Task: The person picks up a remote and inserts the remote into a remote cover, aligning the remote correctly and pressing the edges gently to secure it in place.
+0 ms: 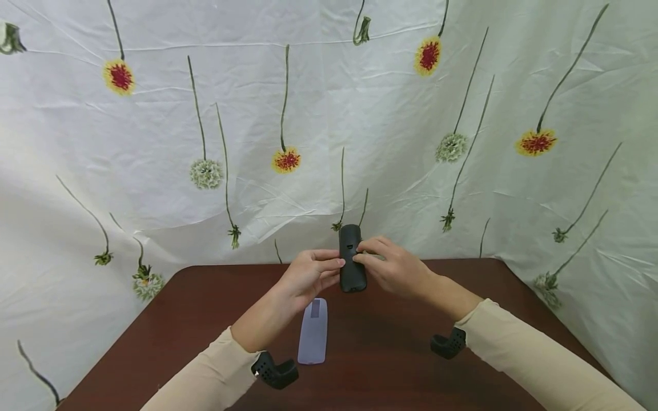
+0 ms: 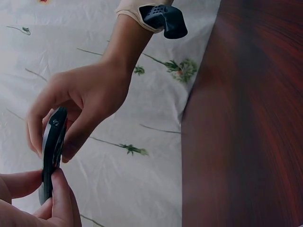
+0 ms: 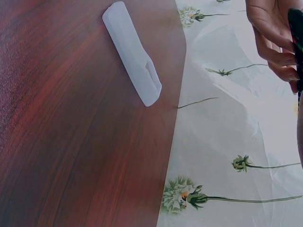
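A black remote control (image 1: 352,274) is held up over the far edge of the table, its back turned to the head camera, with a small notch in the middle. My left hand (image 1: 308,277) grips it by its left side between thumb and fingers. From the right, my right hand (image 1: 393,267) has thumb and fingertips on the remote near the notch. In the left wrist view the remote (image 2: 51,142) appears edge-on, the right hand (image 2: 90,94) curled about one end. A pale lilac remote cover (image 1: 312,337) lies on the table below the left hand.
The dark reddish-brown table (image 1: 390,365) ends just past the hands. Behind it hangs a white cloth (image 1: 329,114) printed with flowers. Black wrist cameras (image 1: 277,374) are strapped over the cream sleeves. In the right wrist view, the cover (image 3: 132,56) lies near the table edge.
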A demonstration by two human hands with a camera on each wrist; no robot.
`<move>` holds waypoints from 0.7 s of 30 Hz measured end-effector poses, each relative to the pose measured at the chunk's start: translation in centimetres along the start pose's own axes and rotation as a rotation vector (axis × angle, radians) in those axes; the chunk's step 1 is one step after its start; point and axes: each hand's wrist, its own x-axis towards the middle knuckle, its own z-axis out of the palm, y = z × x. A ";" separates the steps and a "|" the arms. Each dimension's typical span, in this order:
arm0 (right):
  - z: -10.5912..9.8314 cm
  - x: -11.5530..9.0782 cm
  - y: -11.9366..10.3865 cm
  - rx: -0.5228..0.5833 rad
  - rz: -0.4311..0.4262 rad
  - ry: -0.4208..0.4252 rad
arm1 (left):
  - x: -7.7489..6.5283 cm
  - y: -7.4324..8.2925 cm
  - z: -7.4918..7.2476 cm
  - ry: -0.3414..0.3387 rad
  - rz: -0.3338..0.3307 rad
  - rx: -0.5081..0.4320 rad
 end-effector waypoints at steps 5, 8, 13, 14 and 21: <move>0.1 -0.1 -0.1 0.032 0.044 0.002 | 0.0 0.0 0.0 0.012 0.007 0.022; 0.2 -0.2 -0.2 0.073 0.096 0.022 | 0.0 0.0 0.0 0.010 0.026 0.036; 0.2 -0.4 -0.7 0.260 0.314 0.099 | 0.0 0.0 0.1 0.002 0.076 0.079; 0.2 -0.3 -0.9 0.309 0.371 0.117 | -0.1 0.0 0.2 0.001 0.083 0.085; -0.3 0.6 -2.3 0.631 0.762 0.205 | -0.2 0.0 0.5 0.008 0.122 0.091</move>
